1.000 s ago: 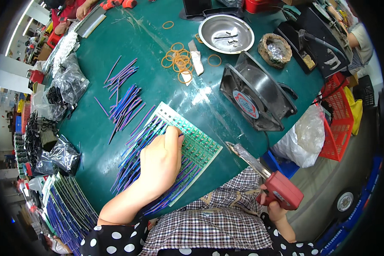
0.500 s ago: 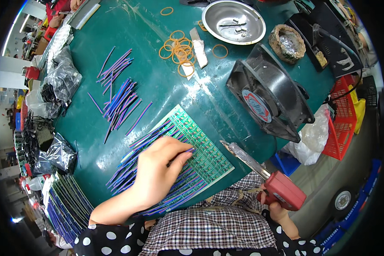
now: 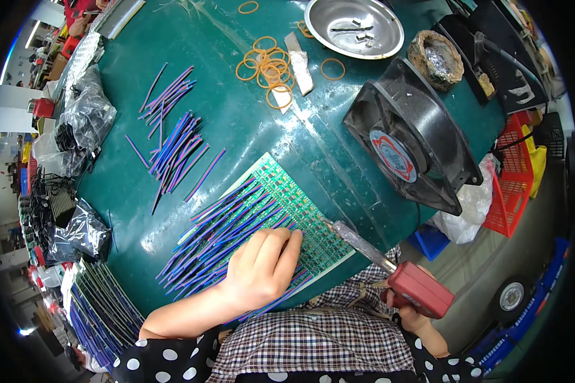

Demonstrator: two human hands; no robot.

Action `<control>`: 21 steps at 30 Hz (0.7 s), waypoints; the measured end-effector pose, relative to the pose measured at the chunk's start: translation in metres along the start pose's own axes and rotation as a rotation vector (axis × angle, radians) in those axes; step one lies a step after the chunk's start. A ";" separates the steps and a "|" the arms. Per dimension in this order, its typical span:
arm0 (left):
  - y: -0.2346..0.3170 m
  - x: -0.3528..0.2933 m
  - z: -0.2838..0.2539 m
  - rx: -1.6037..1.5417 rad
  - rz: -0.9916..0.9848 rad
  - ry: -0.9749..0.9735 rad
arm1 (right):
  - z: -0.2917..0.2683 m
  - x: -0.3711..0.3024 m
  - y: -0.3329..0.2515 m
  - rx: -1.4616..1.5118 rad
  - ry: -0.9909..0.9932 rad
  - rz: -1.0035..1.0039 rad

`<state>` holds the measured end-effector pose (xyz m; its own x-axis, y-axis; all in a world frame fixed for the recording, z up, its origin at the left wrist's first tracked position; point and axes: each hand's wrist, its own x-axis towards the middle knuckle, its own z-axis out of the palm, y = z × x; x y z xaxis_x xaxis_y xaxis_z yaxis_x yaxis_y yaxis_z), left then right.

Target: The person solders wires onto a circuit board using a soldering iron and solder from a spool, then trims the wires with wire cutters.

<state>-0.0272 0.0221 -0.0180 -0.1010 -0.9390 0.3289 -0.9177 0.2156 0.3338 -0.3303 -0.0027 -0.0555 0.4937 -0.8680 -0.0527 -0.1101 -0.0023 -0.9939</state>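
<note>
A green circuit board panel (image 3: 310, 233) lies on the green table in front of me, its left part covered by rows of thin blue-and-purple wires (image 3: 227, 220). My left hand (image 3: 265, 263) rests low over these wires with its fingers curled down and closed; what is between the fingertips is hidden. From the right, my right hand (image 3: 416, 318) grips the handle of a red soldering gun (image 3: 423, 290). Its tip reaches the right part of the panel, near the components, a short way from my left fingers. A loose pile of similar wires (image 3: 179, 150) lies beyond the panel to the left.
A black fan (image 3: 409, 140) stands right of the panel. Behind are a metal bowl (image 3: 383, 48) with small pieces, rubber bands (image 3: 271, 67), and a rough round pot (image 3: 450, 70). Plastic bags (image 3: 89, 121) and a wired bundle of boards (image 3: 99, 306) line the left edge.
My left hand has moved right and toward me across the wires, its fingers turning downward. The soldering gun's tip has come left and slightly down onto the panel.
</note>
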 end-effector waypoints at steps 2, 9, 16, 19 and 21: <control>0.000 -0.002 0.002 0.117 0.053 0.011 | -0.004 -0.001 0.001 -0.073 -0.033 -0.024; 0.001 -0.005 0.005 0.173 0.048 -0.007 | 0.003 0.023 -0.016 -0.259 -0.128 -0.144; 0.000 -0.006 0.005 0.238 0.081 -0.030 | 0.009 0.021 -0.012 -0.357 -0.057 -0.173; 0.000 -0.006 0.003 0.235 0.066 -0.038 | 0.005 0.024 -0.006 -0.323 -0.095 -0.289; 0.000 -0.005 0.003 0.227 0.059 -0.044 | 0.005 0.026 -0.007 -0.380 -0.099 -0.328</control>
<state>-0.0279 0.0265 -0.0219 -0.1690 -0.9383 0.3017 -0.9721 0.2091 0.1058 -0.3122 -0.0227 -0.0508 0.6322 -0.7402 0.2292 -0.2320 -0.4631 -0.8554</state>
